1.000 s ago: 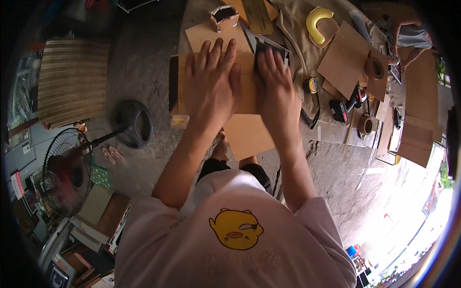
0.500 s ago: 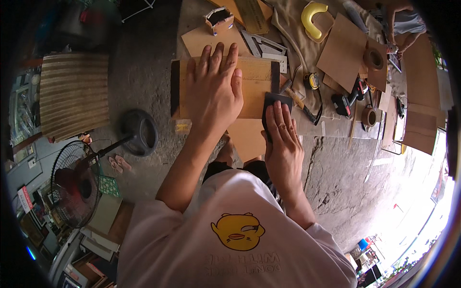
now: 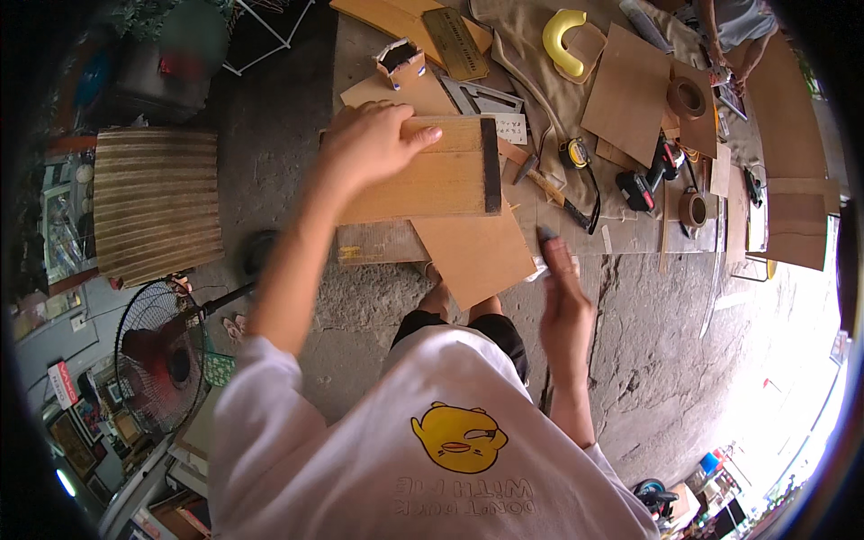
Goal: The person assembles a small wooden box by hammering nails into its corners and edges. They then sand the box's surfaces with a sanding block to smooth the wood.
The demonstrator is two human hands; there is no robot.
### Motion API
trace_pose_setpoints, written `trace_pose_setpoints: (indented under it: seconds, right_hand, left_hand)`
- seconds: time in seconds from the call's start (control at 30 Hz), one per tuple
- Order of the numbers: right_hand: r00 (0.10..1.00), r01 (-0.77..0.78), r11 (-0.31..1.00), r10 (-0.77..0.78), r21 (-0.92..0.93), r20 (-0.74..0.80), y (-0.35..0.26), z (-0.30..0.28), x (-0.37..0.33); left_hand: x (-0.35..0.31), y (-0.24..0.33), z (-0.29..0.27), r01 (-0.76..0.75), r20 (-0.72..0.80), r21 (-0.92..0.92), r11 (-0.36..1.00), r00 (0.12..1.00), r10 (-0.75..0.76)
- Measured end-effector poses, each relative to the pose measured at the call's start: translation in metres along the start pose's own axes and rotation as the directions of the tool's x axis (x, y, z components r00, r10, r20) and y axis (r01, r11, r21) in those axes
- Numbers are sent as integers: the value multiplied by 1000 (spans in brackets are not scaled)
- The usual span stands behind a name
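Note:
A yellowish wooden board [image 3: 432, 184] with a dark band along its right end lies across the near part of the work table. My left hand [image 3: 371, 139] is closed over its far edge toward the left, thumb on the top face and fingertips hidden. Apart from the board, my right hand [image 3: 567, 301] is by the table's near edge, blurred and seen from the side. From its fingers sticks out the edge of a dark piece of sandpaper [image 3: 547, 234]; most of that piece is hidden. Below the wooden board, a thin brown sheet [image 3: 472, 256] overhangs the table edge.
Right of the board lie a hammer [image 3: 553, 191], a yellow tape measure [image 3: 573, 153] and a cordless drill [image 3: 650, 178]. Tape rolls [image 3: 693, 209] and brown sheets [image 3: 627, 94] are farther right. Another person's hands [image 3: 731, 76] work at the far right. A fan [image 3: 160, 345] stands left.
My right hand has lifted off the board's right end and drawn back with the sandpaper. My left hand, flat on the board before, now curls over its far edge. The board has shifted left in view.

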State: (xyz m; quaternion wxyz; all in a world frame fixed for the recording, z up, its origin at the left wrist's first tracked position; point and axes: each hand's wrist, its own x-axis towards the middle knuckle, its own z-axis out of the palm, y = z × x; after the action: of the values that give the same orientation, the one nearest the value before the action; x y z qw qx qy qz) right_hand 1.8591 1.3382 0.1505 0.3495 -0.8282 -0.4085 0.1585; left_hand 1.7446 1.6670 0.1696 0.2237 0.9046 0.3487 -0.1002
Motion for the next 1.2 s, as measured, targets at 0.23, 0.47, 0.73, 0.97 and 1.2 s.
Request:
trace_pose_setpoints:
  seconds: [0.23,0.47,0.73,0.97,1.2]
  right_hand:
    - [987,-88,974,114,211,-113,28,-32,33]
    - [999,-46,966,40,255,28,34,-42,57]
    - [913,408,908,-406,97,-41,16,-32,102]
    - [754,654,738,-616,-169,227,21,2,74]
    - [830,558,811,-546,-174,114,-2,21,124]
  left_hand:
    - [16,-49,-3,219,415,-723,655,896,159]
    - [-90,-19,78,174,273,-936,-304,908,-319]
    - [-93,98,151,-402,-7,-783,-475,769,-639]
    - [-93,105,159,-337,-55,-880,-335,773,-633]
    - [-84,108,166,-382,-129,-890,-249,734,-667]
